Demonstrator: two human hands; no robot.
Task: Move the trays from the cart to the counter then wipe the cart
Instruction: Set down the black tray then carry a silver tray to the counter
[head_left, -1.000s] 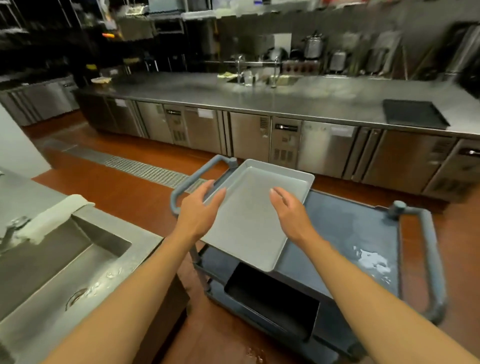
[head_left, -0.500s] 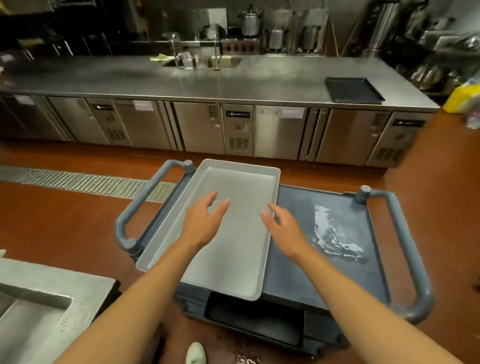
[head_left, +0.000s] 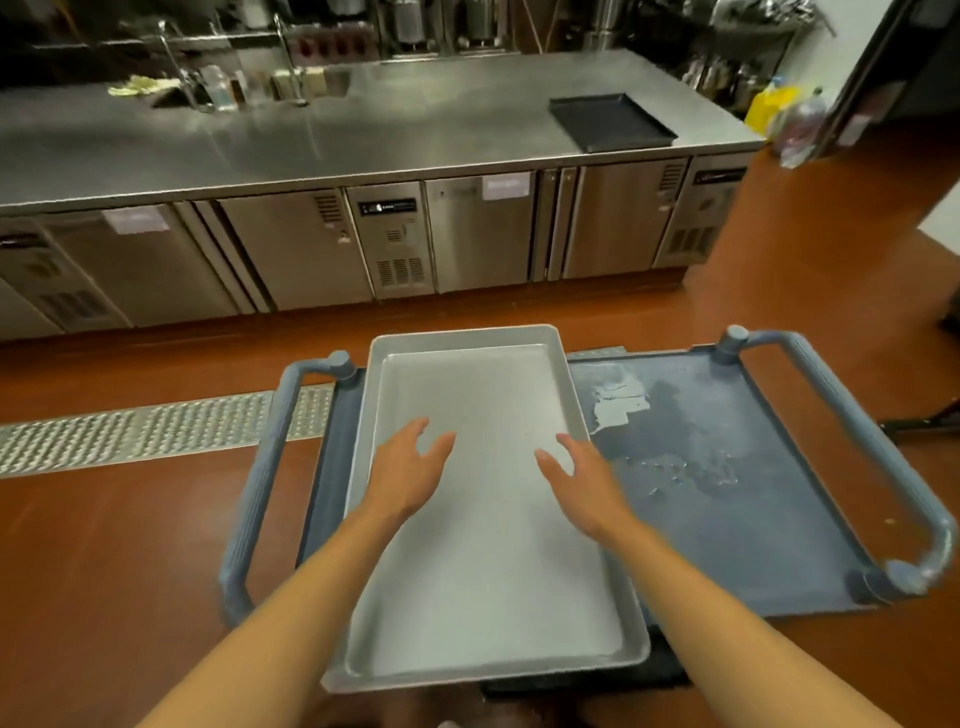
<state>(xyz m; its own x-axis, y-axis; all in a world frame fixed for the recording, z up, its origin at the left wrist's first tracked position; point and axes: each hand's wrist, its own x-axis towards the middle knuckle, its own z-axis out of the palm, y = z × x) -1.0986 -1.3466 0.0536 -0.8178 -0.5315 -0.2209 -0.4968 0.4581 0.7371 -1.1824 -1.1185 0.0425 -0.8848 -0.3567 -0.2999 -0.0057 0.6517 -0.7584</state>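
Hovering with fingers spread and gripping nothing, left hand (head_left: 410, 470) and right hand (head_left: 582, 480) hang over the metal tray (head_left: 483, 587), lying lengthwise near-to-far on the cart's (head_left: 727, 519) left side.

Warm, moderately dim indoor light is seen, apparently from overhead. Soft glare is spread across the steel counter (head_left: 363, 140) and a pale sheen is caught on the wet patch of the cart (head_left: 727, 467) top. The back shelves at top left are lost in near-black shadow. Strong wide-angle distortion is noted: counter edge and cart handles are bowed near the borders. Overall softness and motion blur are present, with the far clutter and the frame edges smeared and label text unreadable.
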